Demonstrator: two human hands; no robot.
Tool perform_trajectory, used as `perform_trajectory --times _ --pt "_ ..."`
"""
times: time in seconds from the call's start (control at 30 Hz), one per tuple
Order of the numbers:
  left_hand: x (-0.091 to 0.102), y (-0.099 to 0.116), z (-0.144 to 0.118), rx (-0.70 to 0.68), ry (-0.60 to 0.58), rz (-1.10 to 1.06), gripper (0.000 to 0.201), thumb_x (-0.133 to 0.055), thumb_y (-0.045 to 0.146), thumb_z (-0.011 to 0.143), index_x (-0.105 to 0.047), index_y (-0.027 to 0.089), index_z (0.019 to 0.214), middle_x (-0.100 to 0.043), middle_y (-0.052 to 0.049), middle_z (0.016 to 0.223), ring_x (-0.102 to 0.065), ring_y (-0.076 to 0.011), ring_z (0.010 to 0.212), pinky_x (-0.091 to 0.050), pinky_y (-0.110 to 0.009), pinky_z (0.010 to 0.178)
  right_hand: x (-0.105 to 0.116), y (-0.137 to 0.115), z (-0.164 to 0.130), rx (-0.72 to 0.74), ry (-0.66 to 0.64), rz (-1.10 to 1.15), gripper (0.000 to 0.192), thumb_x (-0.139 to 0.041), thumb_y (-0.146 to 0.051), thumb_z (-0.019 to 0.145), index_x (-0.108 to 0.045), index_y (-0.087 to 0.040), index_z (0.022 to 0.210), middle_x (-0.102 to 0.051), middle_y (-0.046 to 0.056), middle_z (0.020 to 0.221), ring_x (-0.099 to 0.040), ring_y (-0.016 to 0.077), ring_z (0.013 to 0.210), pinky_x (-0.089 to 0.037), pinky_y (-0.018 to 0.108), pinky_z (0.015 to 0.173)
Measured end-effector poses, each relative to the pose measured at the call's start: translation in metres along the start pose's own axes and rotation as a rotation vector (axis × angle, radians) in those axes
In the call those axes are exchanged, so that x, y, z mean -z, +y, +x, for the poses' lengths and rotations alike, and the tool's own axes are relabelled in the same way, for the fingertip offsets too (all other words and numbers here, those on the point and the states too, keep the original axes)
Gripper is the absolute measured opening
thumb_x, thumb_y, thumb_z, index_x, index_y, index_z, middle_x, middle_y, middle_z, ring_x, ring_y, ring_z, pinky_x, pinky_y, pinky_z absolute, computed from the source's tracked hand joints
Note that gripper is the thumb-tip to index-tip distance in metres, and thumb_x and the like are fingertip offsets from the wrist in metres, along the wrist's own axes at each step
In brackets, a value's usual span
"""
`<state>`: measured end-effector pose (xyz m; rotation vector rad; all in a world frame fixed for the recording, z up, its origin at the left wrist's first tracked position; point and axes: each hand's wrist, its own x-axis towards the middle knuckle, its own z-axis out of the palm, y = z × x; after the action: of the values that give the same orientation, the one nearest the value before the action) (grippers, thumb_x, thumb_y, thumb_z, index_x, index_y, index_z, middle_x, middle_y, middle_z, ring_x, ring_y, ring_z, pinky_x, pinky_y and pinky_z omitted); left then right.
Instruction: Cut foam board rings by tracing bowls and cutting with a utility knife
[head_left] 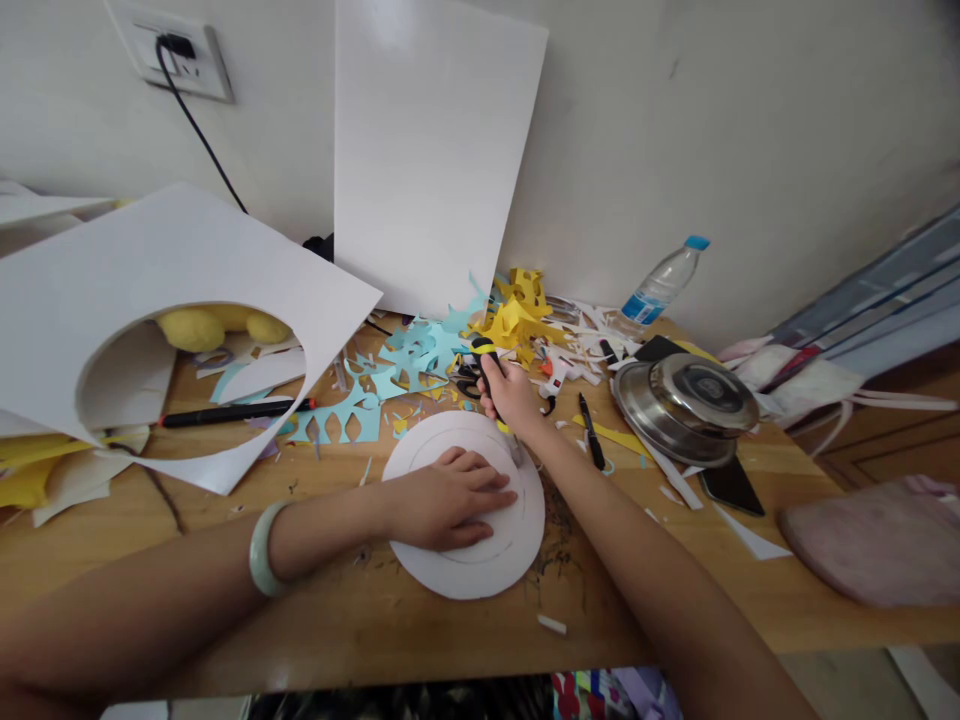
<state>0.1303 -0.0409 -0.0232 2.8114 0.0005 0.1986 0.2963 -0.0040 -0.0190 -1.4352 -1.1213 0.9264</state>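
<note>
Flat on the white disc [480,560] lies the left hand [450,500], fingers spread, while the right hand [510,395] clenches a black-and-yellow cutter [486,368].

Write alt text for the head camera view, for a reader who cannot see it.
A person's left hand presses flat on a white foam-board disc on a cluttered wooden table, while the right hand grips a black-and-yellow cutter at the disc's far edge. Blue and yellow paper scraps, a steel pot lid and a plastic water bottle lie beyond.
</note>
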Motion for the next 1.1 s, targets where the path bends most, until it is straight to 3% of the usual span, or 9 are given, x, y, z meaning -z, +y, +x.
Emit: perform_trajectory --times 0.3,0.73,1.1 --pt "0.000 0.001 0.001 0.003 -0.007 0.001 0.044 -0.043 0.036 0.089 -0.044 0.018 0.129 -0.051 -0.010 0.124 -0.040 -0.0278 0.110 -0.026 -0.040 0.096 -0.006 -0.004 0.005 0.020 -0.157 0.060 0.036 -0.047 -0.053 0.080 -0.040 -0.020 0.068 -0.046 -0.005 0.058 -0.038 0.0040 0.031 -0.029 0.018 0.026" --pt "0.002 0.000 0.001 0.004 -0.016 -0.007 0.044 -0.044 0.035 0.088 -0.045 0.017 0.128 -0.051 -0.010 0.125 -0.041 -0.0278 0.110 -0.026 -0.041 0.096 -0.013 -0.007 0.009 0.042 -0.287 0.054 0.035 -0.047 -0.051 0.082 -0.041 -0.019 0.069 -0.047 -0.004 0.060 -0.039 0.0031 0.032 -0.030 0.016 0.026" --pt "0.001 0.001 0.001 -0.004 -0.003 -0.004 0.044 -0.043 0.035 0.088 -0.045 0.017 0.128 -0.050 -0.010 0.125 -0.040 -0.0281 0.109 -0.026 -0.041 0.096 -0.016 -0.007 0.011 0.065 -0.290 0.009 0.040 -0.047 -0.056 0.080 -0.043 -0.019 0.066 -0.047 -0.003 0.057 -0.037 0.0037 0.031 -0.028 0.017 0.025"
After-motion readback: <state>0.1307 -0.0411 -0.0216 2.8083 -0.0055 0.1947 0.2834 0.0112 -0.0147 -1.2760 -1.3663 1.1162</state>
